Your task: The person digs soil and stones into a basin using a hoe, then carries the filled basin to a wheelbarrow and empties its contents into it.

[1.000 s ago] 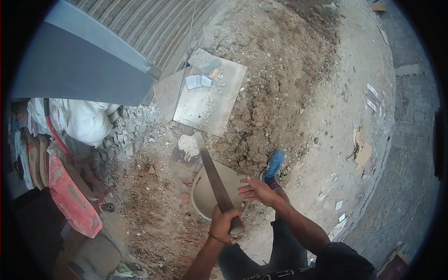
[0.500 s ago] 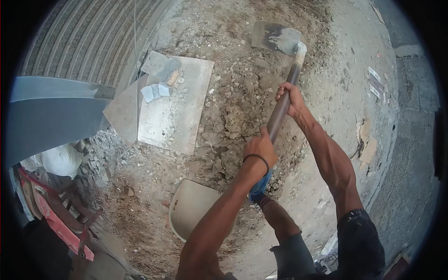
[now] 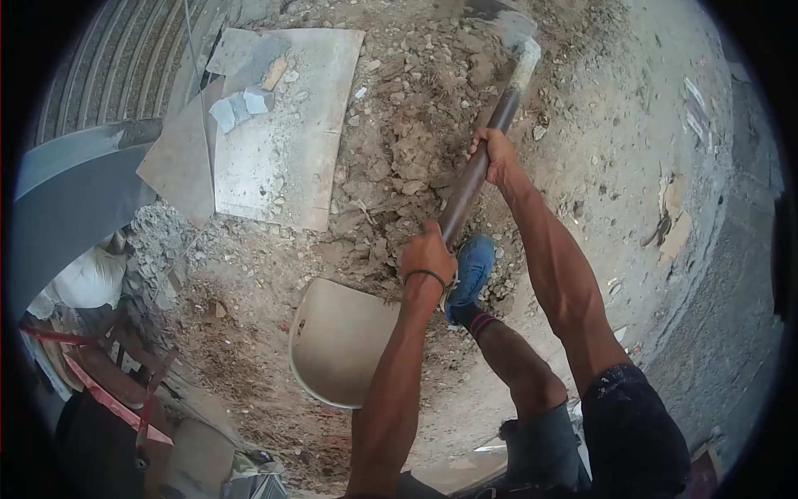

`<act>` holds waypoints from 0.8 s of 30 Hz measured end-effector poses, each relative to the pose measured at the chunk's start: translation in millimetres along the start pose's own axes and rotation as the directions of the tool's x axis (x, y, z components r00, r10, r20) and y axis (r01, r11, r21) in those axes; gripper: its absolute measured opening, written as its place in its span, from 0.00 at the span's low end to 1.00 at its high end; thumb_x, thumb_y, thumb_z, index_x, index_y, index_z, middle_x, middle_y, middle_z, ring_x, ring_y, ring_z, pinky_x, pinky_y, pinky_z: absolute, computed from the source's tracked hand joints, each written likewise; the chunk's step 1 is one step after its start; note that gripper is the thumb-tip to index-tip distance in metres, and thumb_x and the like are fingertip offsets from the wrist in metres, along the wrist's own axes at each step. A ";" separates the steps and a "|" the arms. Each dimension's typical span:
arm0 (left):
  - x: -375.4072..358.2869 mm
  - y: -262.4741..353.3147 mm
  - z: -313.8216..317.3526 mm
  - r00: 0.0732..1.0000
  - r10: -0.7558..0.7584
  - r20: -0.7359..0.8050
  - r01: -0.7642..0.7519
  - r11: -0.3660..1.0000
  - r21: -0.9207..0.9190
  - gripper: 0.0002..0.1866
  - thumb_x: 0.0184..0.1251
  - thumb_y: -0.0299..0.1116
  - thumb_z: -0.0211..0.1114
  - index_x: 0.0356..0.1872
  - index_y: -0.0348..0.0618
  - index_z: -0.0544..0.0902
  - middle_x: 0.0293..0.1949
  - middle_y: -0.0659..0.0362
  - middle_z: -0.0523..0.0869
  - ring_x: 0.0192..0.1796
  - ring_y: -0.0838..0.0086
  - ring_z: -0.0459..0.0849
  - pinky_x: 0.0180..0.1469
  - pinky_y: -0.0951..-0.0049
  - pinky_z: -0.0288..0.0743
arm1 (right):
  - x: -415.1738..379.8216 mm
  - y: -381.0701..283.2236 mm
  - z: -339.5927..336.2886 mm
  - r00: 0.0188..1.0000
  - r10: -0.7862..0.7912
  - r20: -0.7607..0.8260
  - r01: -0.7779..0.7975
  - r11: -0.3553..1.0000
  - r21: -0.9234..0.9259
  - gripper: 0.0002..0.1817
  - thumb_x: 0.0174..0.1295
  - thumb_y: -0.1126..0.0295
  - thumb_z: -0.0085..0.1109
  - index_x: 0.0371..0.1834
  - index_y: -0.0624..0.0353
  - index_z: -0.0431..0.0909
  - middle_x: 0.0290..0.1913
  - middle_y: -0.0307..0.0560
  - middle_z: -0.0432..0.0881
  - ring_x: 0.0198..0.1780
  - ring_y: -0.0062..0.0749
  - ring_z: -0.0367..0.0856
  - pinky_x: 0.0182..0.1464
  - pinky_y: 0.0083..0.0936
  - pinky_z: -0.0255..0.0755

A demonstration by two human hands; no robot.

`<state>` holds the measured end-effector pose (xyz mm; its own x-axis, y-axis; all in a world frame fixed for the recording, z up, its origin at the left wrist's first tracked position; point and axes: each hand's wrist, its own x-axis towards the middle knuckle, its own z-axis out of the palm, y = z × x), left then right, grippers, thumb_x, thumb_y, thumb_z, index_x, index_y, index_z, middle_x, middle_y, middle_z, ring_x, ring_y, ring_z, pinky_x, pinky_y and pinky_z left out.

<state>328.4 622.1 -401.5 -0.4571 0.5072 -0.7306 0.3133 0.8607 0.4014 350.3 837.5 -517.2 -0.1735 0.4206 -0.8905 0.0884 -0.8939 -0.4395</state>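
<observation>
A hoe (image 3: 474,179) with a thick brown handle slants from lower centre up to the right; its pale, dirt-smeared blade (image 3: 503,23) lies at the top of the view over loose soil. My left hand (image 3: 428,256), with a dark band at the wrist, is wrapped round the handle's near end. Farther up the handle, my right hand (image 3: 496,154) grips it with curled fingers. Broken soil and rubble (image 3: 411,162) lie left of the handle. Just below my left hand, a beige curved plastic piece (image 3: 341,341) rests on the ground.
A blue shoe (image 3: 472,274) stands right beside my left hand. At upper left are flat boards (image 3: 283,141) with tile pieces (image 3: 241,106) on them, and corrugated sheeting (image 3: 116,71). A white sack (image 3: 91,279) and red metal frame (image 3: 112,391) lie at left.
The view has shifted, and both hands and the hoe now appear farther up and left. The hoe's blade is nearer the top edge. More of the blue shoe shows.
</observation>
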 end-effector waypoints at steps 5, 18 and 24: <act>-86.5 -14.1 19.8 0.995 -0.091 0.032 0.095 0.986 -0.138 0.20 0.48 0.27 0.67 0.44 0.34 0.73 0.33 0.37 0.84 0.40 0.44 0.84 0.45 0.50 0.78 | -76.5 37.5 -7.9 0.994 0.018 -0.105 -0.047 0.959 -0.281 0.04 0.50 0.76 0.56 0.26 0.65 0.73 0.20 0.47 0.74 0.18 0.34 0.73 0.21 0.34 0.70; -320.4 -125.6 32.6 0.965 -0.134 0.227 0.183 0.960 -0.210 0.21 0.44 0.30 0.67 0.42 0.35 0.74 0.33 0.39 0.84 0.40 0.43 0.84 0.45 0.50 0.77 | -260.8 210.1 -67.6 0.960 -0.001 -0.280 -0.119 0.904 -0.411 0.05 0.47 0.77 0.55 0.25 0.68 0.71 0.21 0.49 0.74 0.16 0.35 0.72 0.19 0.34 0.67; -459.1 -174.7 -1.9 0.909 -0.184 0.374 0.253 0.957 -0.145 0.21 0.46 0.34 0.66 0.42 0.37 0.73 0.29 0.40 0.83 0.37 0.44 0.84 0.44 0.49 0.78 | -418.6 256.1 -57.3 0.950 0.122 -0.289 -0.230 0.898 -0.376 0.11 0.47 0.82 0.56 0.34 0.65 0.66 0.20 0.47 0.71 0.16 0.34 0.73 0.17 0.35 0.72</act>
<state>482.0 239.0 -135.0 -0.1619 0.2862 -0.9444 0.0630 0.9581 0.2795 501.8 441.4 -263.7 0.1292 0.3353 -0.9332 0.4880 -0.8407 -0.2345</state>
